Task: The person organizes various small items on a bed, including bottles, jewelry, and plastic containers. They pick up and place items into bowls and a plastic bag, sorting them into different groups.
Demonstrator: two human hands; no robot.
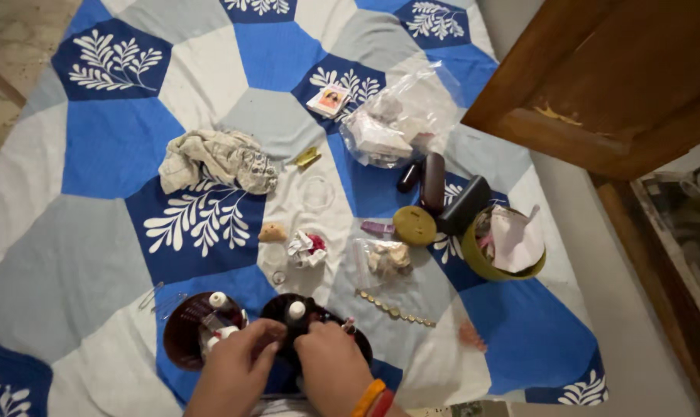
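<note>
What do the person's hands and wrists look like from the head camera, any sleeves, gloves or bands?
Both hands are bare, with no gloves and no sleeves showing. The left hand has nothing worn on the visible wrist. The right hand has two bands side by side at the wrist: an orange bangle and a red bangle. No rings can be made out.

Two hands, the left hand (238,369) and the right hand (331,369), are at the bottom. There are two dark round trays (182,333), side by side. Two small white bottle caps (218,300) stick up from them. One green bowl (485,261) sits on the sheet, and one round green lid (414,225) lies near it. There are two clear bags (400,116). One crumpled cloth (215,158) lies there, one gold chain (394,310), and one small picture card (328,100).
</note>
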